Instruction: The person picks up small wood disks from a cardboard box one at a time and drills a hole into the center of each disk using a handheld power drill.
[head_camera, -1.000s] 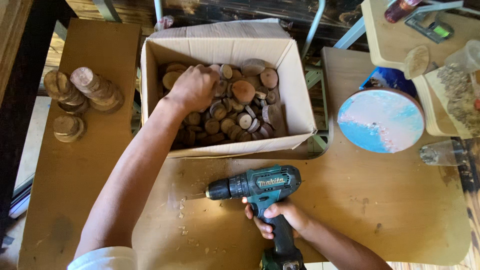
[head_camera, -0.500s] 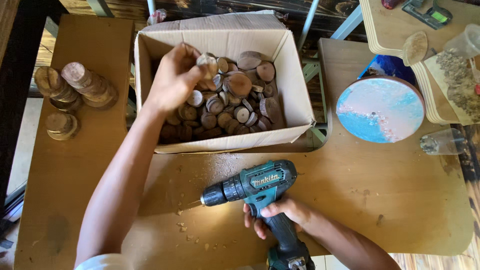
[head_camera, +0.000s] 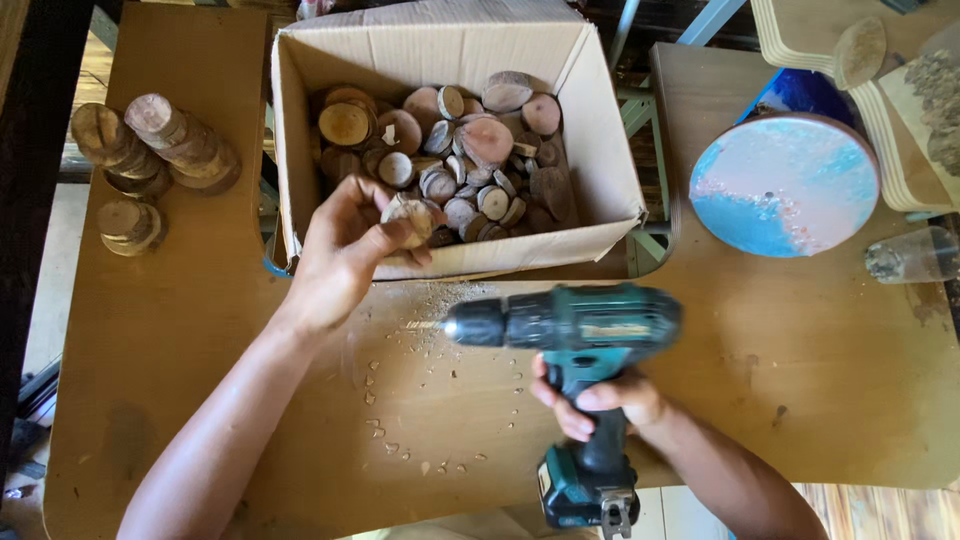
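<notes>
My left hand (head_camera: 340, 255) grips a small round wood slice (head_camera: 411, 217) at the near left corner of an open cardboard box (head_camera: 600, 150). Several more wood slices (head_camera: 470, 150) fill the box. My right hand (head_camera: 600, 400) is wrapped around the handle of a teal cordless drill (head_camera: 570, 330), which lies level above the wooden table (head_camera: 780, 400) with its chuck pointing left toward the held slice. Wood chips (head_camera: 400, 400) are scattered on the table under the drill tip.
Stacks of wood slices (head_camera: 150, 165) stand at the far left of the table. A round blue and pink disc (head_camera: 785, 185) lies to the right of the box, a clear plastic cup (head_camera: 915, 258) beside it, and light wooden trays (head_camera: 870, 70) at the top right.
My left hand has come out of the box toward me with one wood slice in its fingers. The drill has tilted level and shifted slightly right.
</notes>
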